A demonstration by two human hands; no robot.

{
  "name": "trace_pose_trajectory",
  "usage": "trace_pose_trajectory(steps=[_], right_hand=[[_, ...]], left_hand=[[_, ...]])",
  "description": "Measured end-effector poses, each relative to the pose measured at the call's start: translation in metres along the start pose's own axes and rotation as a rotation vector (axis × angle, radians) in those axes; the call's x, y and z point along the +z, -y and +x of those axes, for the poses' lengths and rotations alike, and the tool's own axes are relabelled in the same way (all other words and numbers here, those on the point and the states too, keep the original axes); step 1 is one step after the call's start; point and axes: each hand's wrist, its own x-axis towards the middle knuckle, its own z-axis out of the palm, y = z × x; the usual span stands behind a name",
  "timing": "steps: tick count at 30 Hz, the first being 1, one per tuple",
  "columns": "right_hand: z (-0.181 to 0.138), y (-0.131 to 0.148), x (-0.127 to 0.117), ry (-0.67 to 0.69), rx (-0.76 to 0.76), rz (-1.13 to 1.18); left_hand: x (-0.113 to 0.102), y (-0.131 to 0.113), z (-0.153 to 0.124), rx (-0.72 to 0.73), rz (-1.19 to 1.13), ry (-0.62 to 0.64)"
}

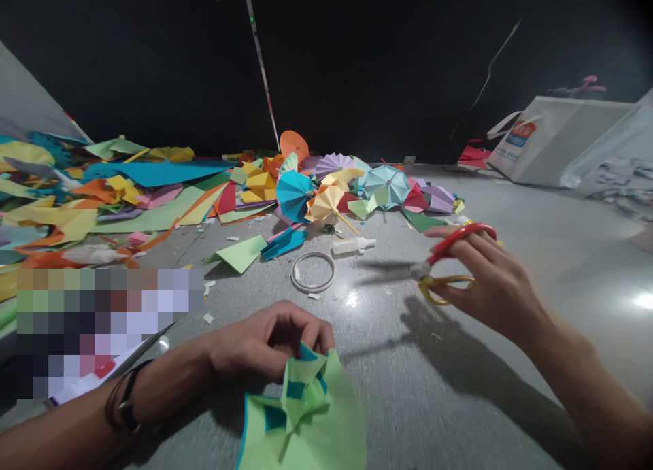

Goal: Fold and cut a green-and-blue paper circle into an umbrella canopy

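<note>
Left hand (pixel 270 341) curled, pinching a folded green-and-teal paper sheet (pixel 306 415) at near centre; right hand (pixel 484 286) partly closed, fingers through red-and-yellow scissors (pixel 449 252), held right, well apart from the paper.

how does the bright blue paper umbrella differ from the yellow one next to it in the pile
The blue paper umbrella is a strong bright blue, while the yellow paper umbrella is a pale yellow. The yellow umbrella shows its stick running down to the right; no stick shows on the blue umbrella. The blue umbrella sits to the left of the yellow umbrella. Both are open, with folded paper canopies, at the front of the pile.
</note>
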Motion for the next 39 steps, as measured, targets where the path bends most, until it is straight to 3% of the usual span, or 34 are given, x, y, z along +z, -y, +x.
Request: trace_pose_trajectory(steps=[1, 3, 8, 12, 15, 17, 20, 29, 39], right_hand=[[-0.003, -0.008, 0.005, 0.030, 0.129, -0.028], [-0.010, -0.022, 0.016, 0.066, 0.240, -0.045], [-0.013, -0.027, 0.022, 0.119, 0.261, 0.016], [0.006, 0.017, 0.000, 0.071, 0.276, 0.123], [0.013, 0.067, -0.012, 0.038, 0.174, 0.574], [0.010, 0.095, -0.010, 0.084, 0.092, 0.703], [0.001, 0.117, -0.001, 0.185, 0.052, 0.719], [0.002, 0.124, 0.005, 0.263, 0.039, 0.659], [0.001, 0.127, 0.002, 0.394, 0.160, 0.709]], left_hand=[[0.001, -0.001, 0.000, 0.030, 0.028, -0.018], [0.002, -0.001, 0.000, 0.102, 0.082, -0.066], [0.009, 0.000, -0.001, 0.260, 0.242, -0.178], [0.016, -0.001, -0.003, 0.415, 0.529, -0.290], [0.023, -0.001, -0.004, 0.530, 0.717, -0.345], [0.026, -0.001, -0.006, 0.582, 0.820, -0.365], [0.030, 0.001, -0.007, 0.641, 0.962, -0.381], [0.033, 0.006, -0.009, 0.744, 1.117, -0.284], [0.027, 0.012, -0.014, 0.708, 1.201, -0.138]])
